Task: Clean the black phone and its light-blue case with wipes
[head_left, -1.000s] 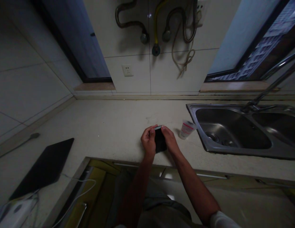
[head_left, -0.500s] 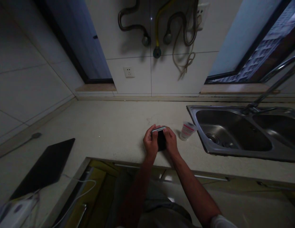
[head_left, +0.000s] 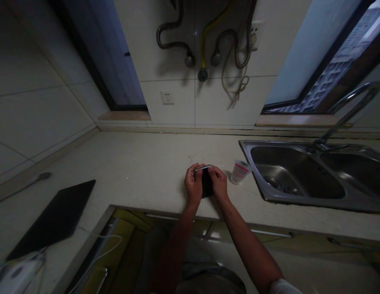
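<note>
The left hand [head_left: 192, 185] and the right hand [head_left: 219, 184] are both grasping one dark flat object [head_left: 207, 185]; the fingers behind it are partly hidden, and its face is too dark to read. It seems smooth and rectangular, with a thin shiny upper rim. It is between the two hands, near the front edge of the pale countertop [head_left: 153, 163]. A translucent cup [head_left: 239, 173] with red marking stands near the left edge of the metal sink [head_left: 265, 190], whose right end is cut off.
</note>
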Tool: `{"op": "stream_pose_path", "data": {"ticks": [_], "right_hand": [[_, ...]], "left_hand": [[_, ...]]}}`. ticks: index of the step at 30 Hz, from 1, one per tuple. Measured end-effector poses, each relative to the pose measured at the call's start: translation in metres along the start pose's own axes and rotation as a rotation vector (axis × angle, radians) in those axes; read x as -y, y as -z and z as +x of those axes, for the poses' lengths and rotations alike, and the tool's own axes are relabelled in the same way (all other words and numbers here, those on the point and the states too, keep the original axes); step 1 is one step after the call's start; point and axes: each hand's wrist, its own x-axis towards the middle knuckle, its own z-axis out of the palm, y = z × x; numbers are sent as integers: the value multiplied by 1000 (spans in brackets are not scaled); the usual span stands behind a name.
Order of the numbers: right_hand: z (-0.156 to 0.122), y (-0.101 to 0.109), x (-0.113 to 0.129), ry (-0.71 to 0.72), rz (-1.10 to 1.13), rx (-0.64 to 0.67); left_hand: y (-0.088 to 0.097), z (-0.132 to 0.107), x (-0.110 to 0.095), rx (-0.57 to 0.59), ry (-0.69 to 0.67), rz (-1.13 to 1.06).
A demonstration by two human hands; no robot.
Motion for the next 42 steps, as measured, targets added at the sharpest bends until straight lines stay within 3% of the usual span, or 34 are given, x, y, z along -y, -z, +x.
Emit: {"op": "stream_pose_path", "data": {"ticks": [4, 7, 9, 12, 18, 20, 24, 29, 33, 37, 42], "right_hand": [[2, 1, 3, -66, 79, -35], [5, -1, 0, -133, 240, -84], [7, -4, -4, -201, 345, -77], [10, -9, -9, -300, 413, -8], [10, -9, -14, -445, 418, 245], [8, -4, -15, -460, 394, 276], [4, 20, -12, -371, 254, 218], [-2, 68, 0, -250, 35, 190], [-10, 100, -5, -218, -62, 153], [-18, 119, -23, -106, -267, 112], [-20, 126, -38, -47, -448, 146]], "left_hand": [[14, -13, 12, -33, -38, 265], [25, -28, 17, 146, 12, 440], [30, -35, 15, 157, 8, 584], [36, -34, 9, 126, -7, 755], [54, -18, 5, 196, 31, 926], [61, -15, 7, 191, 40, 974], [72, -8, 11, 140, -14, 1086], [84, 2, 16, 60, -81, 1168], [92, 6, 24, 20, -82, 1225], [96, 7, 30, 21, -18, 1268], [95, 8, 30, 37, -27, 1295]]}}
